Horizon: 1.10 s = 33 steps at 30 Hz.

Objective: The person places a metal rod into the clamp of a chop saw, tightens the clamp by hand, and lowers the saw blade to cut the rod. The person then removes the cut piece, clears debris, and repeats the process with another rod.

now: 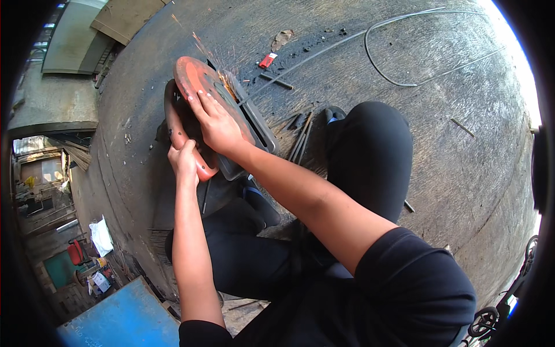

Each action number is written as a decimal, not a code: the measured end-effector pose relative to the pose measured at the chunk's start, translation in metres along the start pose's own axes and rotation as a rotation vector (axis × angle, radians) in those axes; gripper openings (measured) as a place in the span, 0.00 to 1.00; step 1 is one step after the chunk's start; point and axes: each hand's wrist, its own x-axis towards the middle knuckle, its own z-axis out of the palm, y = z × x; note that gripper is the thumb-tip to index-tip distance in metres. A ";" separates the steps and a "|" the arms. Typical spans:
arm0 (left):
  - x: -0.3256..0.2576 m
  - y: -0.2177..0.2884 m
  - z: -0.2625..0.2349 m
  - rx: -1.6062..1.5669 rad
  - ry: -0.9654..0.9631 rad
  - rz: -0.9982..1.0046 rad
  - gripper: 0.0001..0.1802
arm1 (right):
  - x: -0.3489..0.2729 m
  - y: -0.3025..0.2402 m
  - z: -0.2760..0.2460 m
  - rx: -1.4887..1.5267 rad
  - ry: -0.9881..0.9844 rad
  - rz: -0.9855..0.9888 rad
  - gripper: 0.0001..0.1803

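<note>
A chop saw with a worn orange blade guard (188,69) stands on the floor in front of me, left of my knees. My left hand (184,157) is wrapped round its orange handle (205,169). With fingers stretched out, my right hand (218,124) lies flat on the side of the guard. Orange sparks (224,81) spray up and away from beside the guard. The saw's dark base (263,127) shows to the right of my right hand. A long thin grey rod (324,51) reaches the base from the upper right; its end at the blade is hidden.
Several short cut rods (302,139) lie beside my foot, near the base. Beyond the saw are a short dark bar (276,80), a red packet (267,60) and dark debris. A looped grey line (399,84) crosses the floor at right. A blue panel (124,318) stands lower left.
</note>
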 end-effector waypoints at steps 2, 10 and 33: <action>-0.001 0.000 0.003 0.000 -0.002 -0.012 0.20 | -0.001 0.003 -0.001 -0.005 -0.008 0.002 0.34; -0.005 0.003 0.003 -0.012 0.001 0.001 0.20 | -0.001 0.000 -0.001 0.001 0.000 0.001 0.33; -0.002 -0.002 0.003 -0.041 -0.008 0.026 0.18 | -0.001 0.000 -0.002 -0.010 0.028 -0.028 0.33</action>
